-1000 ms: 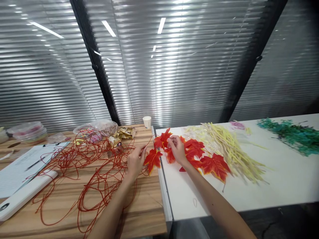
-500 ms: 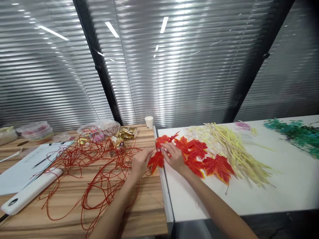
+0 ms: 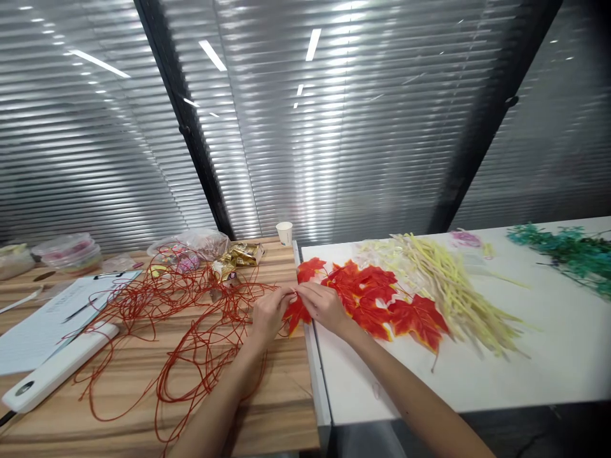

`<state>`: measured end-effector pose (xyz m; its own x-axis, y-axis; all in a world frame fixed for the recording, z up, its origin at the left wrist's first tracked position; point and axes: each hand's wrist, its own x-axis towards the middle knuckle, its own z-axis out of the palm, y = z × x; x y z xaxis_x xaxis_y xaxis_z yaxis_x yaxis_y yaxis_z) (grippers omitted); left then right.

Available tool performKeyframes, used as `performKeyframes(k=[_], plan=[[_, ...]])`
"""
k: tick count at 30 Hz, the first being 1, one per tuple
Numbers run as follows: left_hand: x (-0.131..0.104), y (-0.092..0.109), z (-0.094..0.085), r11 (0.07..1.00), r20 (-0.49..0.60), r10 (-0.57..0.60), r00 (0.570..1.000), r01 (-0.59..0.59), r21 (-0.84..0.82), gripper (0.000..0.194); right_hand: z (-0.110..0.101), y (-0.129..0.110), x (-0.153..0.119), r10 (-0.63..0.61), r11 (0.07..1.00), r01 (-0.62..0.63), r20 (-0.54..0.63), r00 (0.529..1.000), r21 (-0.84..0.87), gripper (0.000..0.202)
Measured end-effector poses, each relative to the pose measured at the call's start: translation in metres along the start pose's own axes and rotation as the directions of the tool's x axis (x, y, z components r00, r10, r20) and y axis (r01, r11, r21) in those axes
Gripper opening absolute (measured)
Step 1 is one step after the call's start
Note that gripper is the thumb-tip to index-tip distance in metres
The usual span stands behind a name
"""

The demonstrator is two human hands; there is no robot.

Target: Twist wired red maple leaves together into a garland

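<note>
Both left hand [image 3: 268, 313] and right hand [image 3: 328, 308] are pinched, contents unclear, and should be moved gently lest the red leaf [image 3: 298, 313] be creased.

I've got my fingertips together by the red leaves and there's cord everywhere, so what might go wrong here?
The red cord lies in overlapping loops, so pulling one strand may knot it. Some strands cross the paper and could drag it. The left hand and right hand hide whatever is between their fingertips, so a slip might go unnoticed.

Fairly bright pic w/ strong glare on blinds [image 3: 324, 140], slight blur, top R corner dark.
</note>
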<state>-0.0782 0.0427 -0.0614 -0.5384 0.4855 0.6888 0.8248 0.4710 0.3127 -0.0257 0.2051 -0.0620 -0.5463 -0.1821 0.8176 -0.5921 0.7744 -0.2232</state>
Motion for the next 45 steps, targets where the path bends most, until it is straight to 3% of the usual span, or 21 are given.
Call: performKeyframes(k=[5, 11, 24, 32, 45], plan=[[0.0027, 0.0032, -0.0031, 1.0, -0.064, 0.017, 0.998, -0.018, -0.016, 0.017, -0.0037, -0.0032, 0.0029, -0.029, 0.999, 0.029, -0.021, 0.999, -0.016, 0.031], [0.005, 0.0064, -0.0055, 0.992, -0.152, 0.124, 0.981, -0.119, 0.041, 0.009, -0.0007, 0.0003, 0.0021, -0.079, 0.995, 0.073, -0.094, 0.992, -0.068, 0.023], [0.0038, 0.0031, -0.0049, 0.985, -0.105, 0.142, 0.984, -0.13, 0.114, 0.01, 0.0, 0.0002, 0.001, -0.135, 0.984, 0.115, -0.156, 0.979, -0.133, 0.018], [0.0032, 0.0017, -0.005, 0.989, -0.092, 0.112, 0.989, -0.102, 0.106, 0.014, -0.0015, -0.0004, 0.0004, -0.126, 0.983, 0.104, -0.144, 0.981, -0.154, 0.017], [0.0032, 0.0021, -0.0057, 0.982, -0.105, 0.163, 0.981, -0.151, 0.118, 0.011, -0.0023, -0.001, 0.0029, -0.148, 0.977, 0.12, -0.15, 0.978, -0.177, 0.017]])
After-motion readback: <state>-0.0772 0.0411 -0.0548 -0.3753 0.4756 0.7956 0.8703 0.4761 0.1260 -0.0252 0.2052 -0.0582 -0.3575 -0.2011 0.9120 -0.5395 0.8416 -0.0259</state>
